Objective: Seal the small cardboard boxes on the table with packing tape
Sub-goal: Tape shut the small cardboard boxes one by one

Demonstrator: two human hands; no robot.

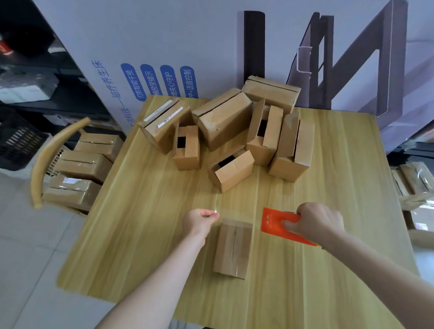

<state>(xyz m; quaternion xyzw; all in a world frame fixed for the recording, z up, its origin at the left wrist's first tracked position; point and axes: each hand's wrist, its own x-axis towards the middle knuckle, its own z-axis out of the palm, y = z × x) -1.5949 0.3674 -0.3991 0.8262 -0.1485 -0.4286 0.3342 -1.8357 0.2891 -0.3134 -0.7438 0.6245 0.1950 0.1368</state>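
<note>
Looking down through the head camera, I find the small box (232, 248) nearest to me, at about 6 o'clock on the table (135, 223). It lies flat with its two top flaps closed and a dark seam along the middle. It is plain brown cardboard, matte, with sharp corners.

The left hand (200, 219), at 10 o'clock from this box, has thumb and forefinger pinched on a tape end (216, 214), a tiny glossy bit that catches the light. The right hand (317, 222), at 2 o'clock from the box, is curled firmly around a tape dispenser (278, 224), which is flat, red-orange and looks like smooth plastic. The strip between the two hands I cannot really see; it is too thin and transparent.

I judge the step in hand is drawing out a length of tape, just before laying it. The next move calls for lowering the strip straight over the seam, keeping it tight so it does not wrinkle, then pressing it down.

Further, around 12 o'clock, a heap of boxes (225, 120) waits, several with open flaps and dark insides. At 9 o'clock, a chair (54, 148) carries stacked boxes (83, 164) with shiny tape on top.
</note>
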